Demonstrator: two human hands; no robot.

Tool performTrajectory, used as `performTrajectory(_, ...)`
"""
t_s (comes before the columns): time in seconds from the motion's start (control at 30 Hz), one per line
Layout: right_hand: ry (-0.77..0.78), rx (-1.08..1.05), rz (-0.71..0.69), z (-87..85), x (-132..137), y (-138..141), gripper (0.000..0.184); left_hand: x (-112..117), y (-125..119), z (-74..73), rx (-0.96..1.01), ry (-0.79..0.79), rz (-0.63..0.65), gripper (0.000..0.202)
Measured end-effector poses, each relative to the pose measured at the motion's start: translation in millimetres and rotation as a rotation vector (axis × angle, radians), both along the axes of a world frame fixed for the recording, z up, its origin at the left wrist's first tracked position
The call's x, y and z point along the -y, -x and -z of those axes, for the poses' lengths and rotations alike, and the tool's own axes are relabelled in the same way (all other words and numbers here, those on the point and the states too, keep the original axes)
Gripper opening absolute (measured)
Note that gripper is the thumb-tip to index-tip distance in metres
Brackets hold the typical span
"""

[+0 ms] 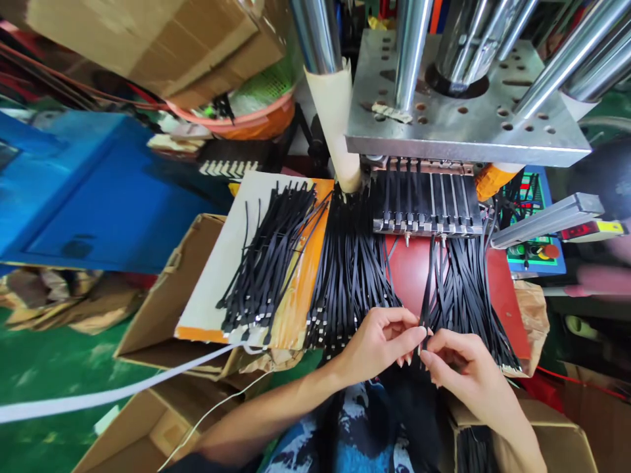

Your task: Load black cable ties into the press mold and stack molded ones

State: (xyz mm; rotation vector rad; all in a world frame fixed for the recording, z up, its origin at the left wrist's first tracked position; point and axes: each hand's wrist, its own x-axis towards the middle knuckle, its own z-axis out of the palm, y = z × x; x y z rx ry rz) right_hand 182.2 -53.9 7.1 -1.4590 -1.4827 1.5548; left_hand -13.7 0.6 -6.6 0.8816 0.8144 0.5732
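My left hand point(379, 341) and my right hand point(466, 368) meet at the front edge of the red work surface. Both pinch one short flat black cable point(428, 295), its near end between my fingertips. The connector there is mostly hidden by the fingers. To the right of it lies a pile of black cables point(461, 282); another dense bundle point(350, 276) lies to the left, with small metal tips towards me. Behind my hands sits a slotted metal mould point(426, 226), with cables in its left slots and bare grooves at right.
A steel press plate point(468, 141) on shiny columns overhangs the mould. At left, a white board point(211, 276) carries more cables. A control panel point(537, 259) with buttons stands at right. Open cardboard boxes point(170, 295) sit low on the left, near a blue cabinet point(113, 197).
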Motion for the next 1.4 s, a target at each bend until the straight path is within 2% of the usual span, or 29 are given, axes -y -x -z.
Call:
performTrajectory(0.1, -0.013, 0.03, -0.084, -4.1, -3.7, -1.7, 0.03, 3.9, 4.1, -3.0, -0.04, -0.05, -0.041, 0.041)
performTrajectory(0.17, 0.014, 0.046, -0.2, -8.8, -6.8, -7.1, 0.03, 6.0, 5.3, -5.1, -0.088, -0.138, -0.053, 0.036)
performTrajectory(0.23, 0.023, 0.041, -0.231, -13.4, -12.2, -12.8, 0.025, 9.7, 5.7, -5.5, -0.141, -0.248, -0.03, 0.03)
performTrajectory(0.27, 0.013, 0.023, -0.178, -15.1, -15.9, -14.1, 0.022, 12.2, 5.7, -5.0, -0.167, -0.299, -0.006, 0.027)
performTrajectory(0.4, -0.068, -0.115, 0.204, -14.3, -31.7, -2.6, 0.027, 18.6, 7.1, -2.2, -0.283, -0.417, 0.098, 0.02)
performTrajectory(0.47, -0.121, -0.146, 0.291, -10.4, -35.1, 7.6, 0.03, 13.3, 8.9, -5.7, -0.348, -0.457, 0.162, 0.018)
performTrajectory(0.57, -0.213, -0.093, 0.32, -3.8, -32.0, 16.7, 0.028, -9.0, 10.1, -19.5, -0.39, -0.52, 0.14, 0.014)
performTrajectory(0.67, -0.297, -0.008, 0.262, 1.9, -25.1, 17.9, 0.024, -38.8, 6.3, -35.8, -0.306, -0.603, 0.034, 0.028)
performTrajectory(0.73, -0.368, 0.029, 0.242, 5.9, -21.1, 17.2, 0.02, -54.7, 1.7, -43.3, -0.237, -0.65, 0.061, 0.023)
performTrajectory(0.8, -0.445, 0.055, 0.267, 10.1, -18.0, 16.3, 0.014, -63.5, -2.5, -46.9, -0.188, -0.652, 0.094, 0.022)
performTrajectory(0.87, -0.497, 0.088, 0.322, 13.7, -15.7, 15.0, 0.008, -66.2, -4.9, -46.9, -0.151, -0.616, 0.074, 0.019)
performTrajectory(0.97, -0.512, 0.121, 0.364, 16.6, -13.5, 12.7, 0.01, -64.9, -4.8, -43.9, -0.115, -0.556, 0.032, 0.024)
performTrajectory(1.13, -0.473, 0.133, 0.309, 18.4, -13.5, 11.2, 0.012, -66.3, -3.0, -41.3, -0.05, -0.406, 0.015, 0.036)
performTrajectory(1.27, -0.524, 0.106, 0.281, 17.1, -16.1, 13.5, 0.008, -70.5, -5.1, -41.5, 0.004, -0.235, 0.016, 0.045)
performTrajectory(1.4, -0.538, 0.113, 0.255, 10.2, -23.0, 16.7, 0.017, -72.6, -7.9, -43.9, -0.036, -0.305, -0.035, 0.043)
